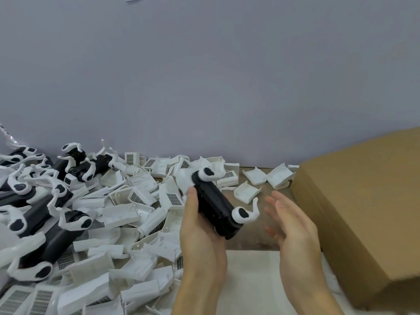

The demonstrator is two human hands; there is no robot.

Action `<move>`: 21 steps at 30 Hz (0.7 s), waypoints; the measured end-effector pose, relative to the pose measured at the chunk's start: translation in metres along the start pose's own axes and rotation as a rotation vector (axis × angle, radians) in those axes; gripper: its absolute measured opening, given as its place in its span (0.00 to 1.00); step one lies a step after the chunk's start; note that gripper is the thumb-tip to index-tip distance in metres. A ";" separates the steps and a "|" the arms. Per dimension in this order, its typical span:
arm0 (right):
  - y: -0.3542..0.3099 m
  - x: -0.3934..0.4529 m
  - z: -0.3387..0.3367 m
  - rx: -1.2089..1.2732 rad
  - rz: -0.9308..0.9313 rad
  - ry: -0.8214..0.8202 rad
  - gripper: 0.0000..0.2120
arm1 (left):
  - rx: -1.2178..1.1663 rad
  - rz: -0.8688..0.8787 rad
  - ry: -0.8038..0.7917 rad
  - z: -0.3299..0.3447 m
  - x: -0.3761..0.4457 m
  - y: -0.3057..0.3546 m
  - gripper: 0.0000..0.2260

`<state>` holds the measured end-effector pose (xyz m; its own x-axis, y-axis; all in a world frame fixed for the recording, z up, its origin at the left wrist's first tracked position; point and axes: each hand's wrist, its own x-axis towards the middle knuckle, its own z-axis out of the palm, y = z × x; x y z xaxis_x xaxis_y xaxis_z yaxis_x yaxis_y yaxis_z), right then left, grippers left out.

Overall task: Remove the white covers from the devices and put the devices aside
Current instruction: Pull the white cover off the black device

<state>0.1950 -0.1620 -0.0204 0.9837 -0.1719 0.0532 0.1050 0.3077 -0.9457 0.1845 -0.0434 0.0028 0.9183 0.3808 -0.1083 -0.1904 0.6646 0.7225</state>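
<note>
Left hand grips my black device; right hand, at 3 o'clock, fingers spread; no legible markings.

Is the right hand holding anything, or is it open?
Open. The right hand has straight, spread fingers and touches nothing; only the left hand grips the black device.

Left hand gripping; right hand, blurred, apparently open.
</note>
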 end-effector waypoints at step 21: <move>-0.005 -0.013 0.016 -0.114 0.149 -0.485 0.09 | 0.214 -0.072 -0.067 0.000 0.001 -0.009 0.30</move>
<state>0.1844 -0.1468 -0.0116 0.9441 0.3281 0.0324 -0.0314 0.1873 -0.9818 0.1869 -0.0493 -0.0043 0.9493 0.2888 -0.1245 -0.0518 0.5341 0.8438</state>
